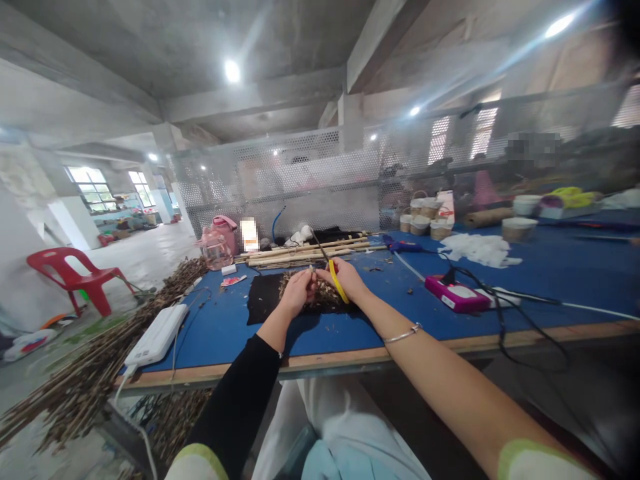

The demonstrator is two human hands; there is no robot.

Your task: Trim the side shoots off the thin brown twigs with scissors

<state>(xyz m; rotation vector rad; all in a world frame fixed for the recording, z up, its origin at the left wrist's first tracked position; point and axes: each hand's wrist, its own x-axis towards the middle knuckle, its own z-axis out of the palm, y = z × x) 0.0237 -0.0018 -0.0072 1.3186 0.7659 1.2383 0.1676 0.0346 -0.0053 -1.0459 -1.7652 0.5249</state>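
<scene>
In the middle of the frame, a left hand (297,293) and a right hand (349,280) are working close together above a black cloth (261,301), which lies on the blue table (220,341). The right hand grips the scissors (339,283); their yellow handle loops down at its fingers, and the thin dark blade points to the upper left. The left hand has its fingers closed on a small pale piece (313,269), which is too small for me to name. Under both hands, a heap of dry bits (326,297) is spread on the cloth. Just behind, the long sticks (300,255) lie across the table, with a pink bottle (216,251) near their left end. In the right part of the frame there are a blue glue gun (406,246), a purple box (456,295) and a white pile (477,249). At lower left, a power strip (157,335) rests near the table's corner, beside many brown stalks (90,363); a red chair (75,267) stands at the left edge.
</scene>
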